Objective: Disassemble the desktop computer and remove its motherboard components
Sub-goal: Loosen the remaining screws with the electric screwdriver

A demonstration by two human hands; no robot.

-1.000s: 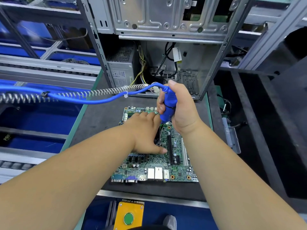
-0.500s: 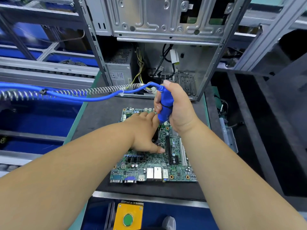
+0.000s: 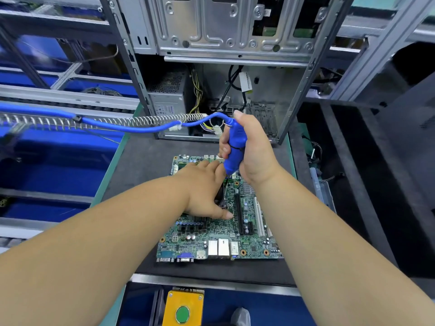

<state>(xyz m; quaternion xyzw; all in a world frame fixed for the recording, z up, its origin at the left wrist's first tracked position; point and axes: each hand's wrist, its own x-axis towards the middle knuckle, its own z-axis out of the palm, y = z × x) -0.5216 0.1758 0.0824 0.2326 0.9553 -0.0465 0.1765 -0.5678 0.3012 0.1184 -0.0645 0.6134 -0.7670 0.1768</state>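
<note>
Motherboard, green printed circuit (image 3: 211, 241), lies flat on the dark counter (image 3: 141, 165) before the open metal case (image 3: 235, 31). Left hand (image 3: 204, 187) presses it with flat fingers; right hand (image 3: 249, 149) grips the blue powered screwdriver (image 3: 235, 149). Best to hold the tool upright and the board steady.

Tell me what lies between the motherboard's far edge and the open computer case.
In the head view, a bare strip of dark grey mat separates the motherboard from the computer case.
</note>
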